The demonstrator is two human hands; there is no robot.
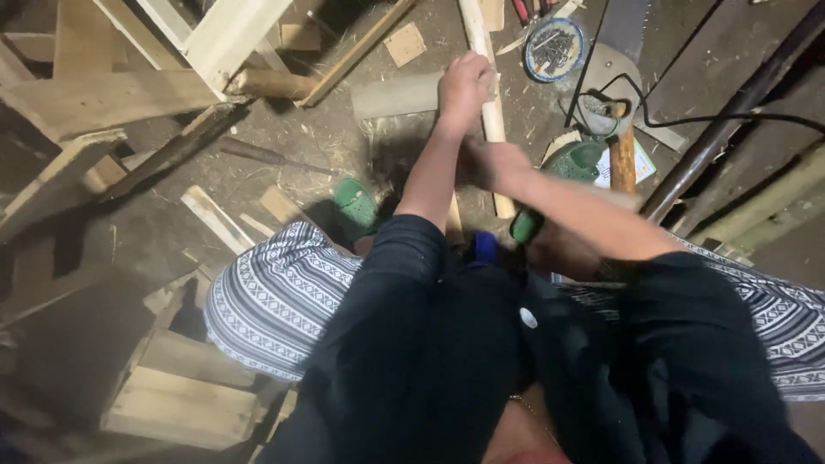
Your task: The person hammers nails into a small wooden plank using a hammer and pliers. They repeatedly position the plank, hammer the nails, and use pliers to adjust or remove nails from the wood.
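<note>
My left hand (pixel 465 86) is closed around a pale round wooden rod (pixel 478 34) that runs from the top of the view down toward my knees. My right hand (pixel 492 165) is blurred and lies over the lower part of the same rod, just above its end (pixel 504 206). The blur hides whether it grips the rod or something else. Both arms wear dark sleeves. My feet are in green slippers (pixel 356 204) on the dirt floor either side of the rod. A short green object (pixel 526 225) shows under my right forearm.
A round tin of nails (pixel 554 47), a saw blade (pixel 625 24), a hammer with a wooden handle (pixel 621 156) and a black cable (pixel 730 119) lie at the upper right. A short log (pixel 394 94) lies behind the rod. Planks and offcuts (pixel 94 103) crowd the left.
</note>
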